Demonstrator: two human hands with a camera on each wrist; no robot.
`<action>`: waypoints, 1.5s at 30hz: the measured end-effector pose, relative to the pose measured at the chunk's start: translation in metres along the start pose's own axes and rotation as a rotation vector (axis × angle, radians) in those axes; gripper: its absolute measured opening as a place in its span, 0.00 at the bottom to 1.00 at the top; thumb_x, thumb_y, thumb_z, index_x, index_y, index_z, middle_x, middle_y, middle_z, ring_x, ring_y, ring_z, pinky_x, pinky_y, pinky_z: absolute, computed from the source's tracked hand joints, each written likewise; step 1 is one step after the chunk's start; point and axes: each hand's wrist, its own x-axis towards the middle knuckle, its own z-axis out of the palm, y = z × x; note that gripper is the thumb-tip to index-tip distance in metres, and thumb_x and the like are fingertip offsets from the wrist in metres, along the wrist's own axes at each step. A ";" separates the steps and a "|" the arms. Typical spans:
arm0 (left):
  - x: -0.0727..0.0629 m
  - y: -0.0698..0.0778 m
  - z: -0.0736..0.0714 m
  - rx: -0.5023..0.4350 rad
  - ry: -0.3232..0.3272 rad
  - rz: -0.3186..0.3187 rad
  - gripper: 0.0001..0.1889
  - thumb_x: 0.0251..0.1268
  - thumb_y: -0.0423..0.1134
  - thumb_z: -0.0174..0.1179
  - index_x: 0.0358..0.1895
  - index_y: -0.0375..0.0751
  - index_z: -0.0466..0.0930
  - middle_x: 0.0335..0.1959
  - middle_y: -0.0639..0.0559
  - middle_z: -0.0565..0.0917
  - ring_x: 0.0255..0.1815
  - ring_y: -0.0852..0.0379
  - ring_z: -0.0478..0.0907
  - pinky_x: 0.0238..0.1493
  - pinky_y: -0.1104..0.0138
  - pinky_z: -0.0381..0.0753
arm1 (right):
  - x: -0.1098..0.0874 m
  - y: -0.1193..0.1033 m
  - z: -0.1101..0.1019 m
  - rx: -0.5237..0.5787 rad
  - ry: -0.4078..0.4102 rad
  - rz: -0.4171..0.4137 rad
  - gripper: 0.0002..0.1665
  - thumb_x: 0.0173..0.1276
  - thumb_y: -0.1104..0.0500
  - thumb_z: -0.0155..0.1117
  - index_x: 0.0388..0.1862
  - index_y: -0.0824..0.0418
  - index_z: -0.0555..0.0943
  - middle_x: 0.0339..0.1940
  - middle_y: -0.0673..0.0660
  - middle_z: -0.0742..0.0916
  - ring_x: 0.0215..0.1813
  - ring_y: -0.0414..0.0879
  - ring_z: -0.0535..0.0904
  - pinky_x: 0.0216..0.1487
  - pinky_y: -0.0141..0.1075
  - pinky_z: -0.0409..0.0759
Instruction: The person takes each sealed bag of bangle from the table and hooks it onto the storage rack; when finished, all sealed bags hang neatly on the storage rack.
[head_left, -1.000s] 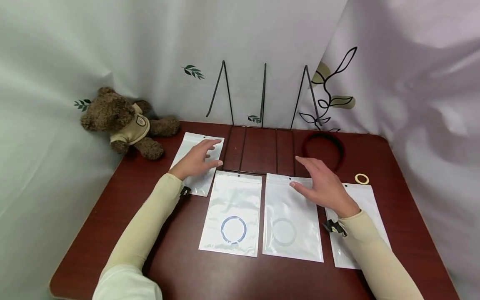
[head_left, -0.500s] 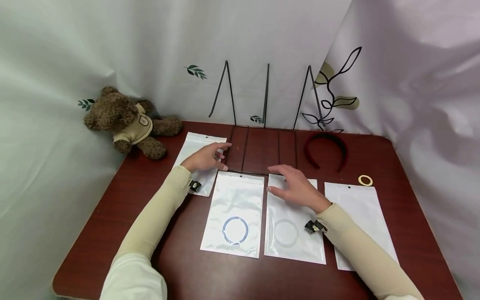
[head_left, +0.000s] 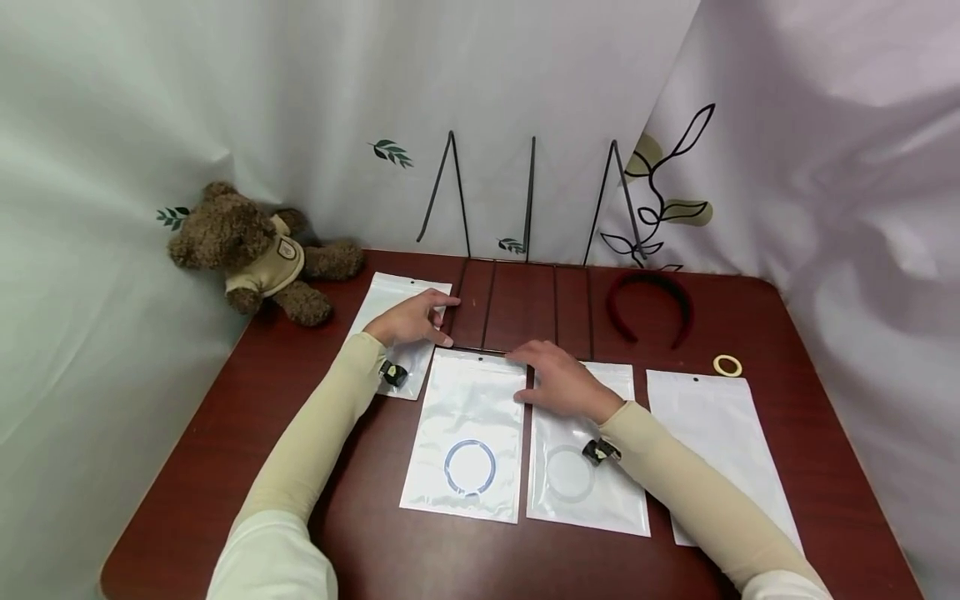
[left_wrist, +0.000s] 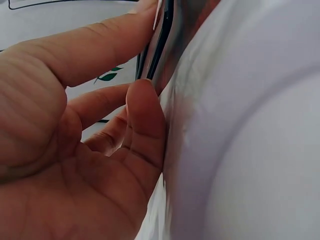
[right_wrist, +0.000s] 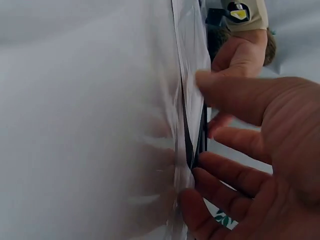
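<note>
Several flat white pouches lie on the table. The pouch with a blue ring mark (head_left: 467, 400) is between my hands. Its left neighbour pouch (head_left: 386, 293) lies partly under my left hand (head_left: 411, 320), whose thumb is at the top left corner of the blue-ringed pouch. My right hand (head_left: 564, 379) reaches over a pouch with a pale ring mark (head_left: 615, 500), fingertips at the blue-ringed pouch's top right corner. Both hands have loosely spread fingers, and no pinch shows. Close by in the left wrist view are the left thumb (left_wrist: 145, 112) and a pouch surface (left_wrist: 210, 110).
Behind the pouches stands a black wire rack (head_left: 529, 200). A dark red headband (head_left: 615, 312) and a small yellow ring (head_left: 727, 365) are at the right, above another pouch (head_left: 723, 450). A brown teddy bear (head_left: 270, 258) sits at the back left.
My right hand has moved left, from over the pale-ringed pouch to the blue-ringed pouch's top right corner. My left hand has shifted slightly right and lower, towards that pouch's other top corner.
</note>
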 end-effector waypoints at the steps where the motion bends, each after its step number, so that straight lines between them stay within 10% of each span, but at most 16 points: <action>1: 0.000 0.000 0.000 0.002 -0.001 -0.001 0.47 0.56 0.33 0.80 0.80 0.47 0.69 0.61 0.45 0.69 0.42 0.54 0.71 0.57 0.57 0.69 | -0.001 0.000 0.001 -0.010 -0.001 -0.005 0.37 0.66 0.52 0.79 0.72 0.56 0.80 0.68 0.56 0.84 0.71 0.56 0.77 0.72 0.54 0.75; 13: 0.004 -0.001 -0.001 -0.004 0.000 -0.020 0.48 0.56 0.34 0.80 0.81 0.50 0.67 0.74 0.47 0.63 0.37 0.54 0.71 0.49 0.59 0.72 | 0.002 0.004 0.002 -0.034 0.005 -0.039 0.39 0.60 0.51 0.84 0.69 0.58 0.82 0.60 0.56 0.88 0.64 0.54 0.81 0.72 0.51 0.73; 23: 0.007 0.002 0.000 0.089 -0.018 -0.024 0.47 0.59 0.36 0.78 0.82 0.51 0.65 0.76 0.45 0.64 0.53 0.48 0.71 0.57 0.55 0.73 | -0.003 -0.001 -0.003 0.030 -0.004 -0.015 0.36 0.65 0.59 0.78 0.72 0.54 0.81 0.44 0.50 0.81 0.40 0.41 0.73 0.46 0.38 0.76; 32: 0.007 0.002 -0.001 0.028 -0.006 -0.046 0.50 0.55 0.33 0.80 0.82 0.51 0.65 0.73 0.47 0.64 0.34 0.54 0.72 0.45 0.59 0.73 | -0.017 -0.004 -0.015 0.164 0.002 -0.045 0.42 0.68 0.62 0.75 0.80 0.51 0.73 0.37 0.48 0.83 0.31 0.34 0.75 0.39 0.33 0.78; 39: 0.008 0.003 -0.007 0.031 -0.031 -0.023 0.50 0.53 0.33 0.81 0.82 0.45 0.66 0.35 0.50 0.80 0.30 0.58 0.74 0.40 0.64 0.72 | -0.031 -0.005 -0.022 0.235 0.054 -0.076 0.40 0.71 0.66 0.69 0.81 0.53 0.71 0.20 0.41 0.77 0.29 0.34 0.74 0.35 0.32 0.79; 45: 0.009 0.001 -0.004 -0.002 -0.028 -0.018 0.51 0.52 0.32 0.81 0.82 0.45 0.66 0.68 0.48 0.77 0.39 0.56 0.78 0.45 0.65 0.74 | -0.048 -0.006 -0.024 0.260 0.170 -0.052 0.36 0.70 0.65 0.68 0.77 0.51 0.76 0.20 0.40 0.81 0.31 0.34 0.78 0.35 0.32 0.83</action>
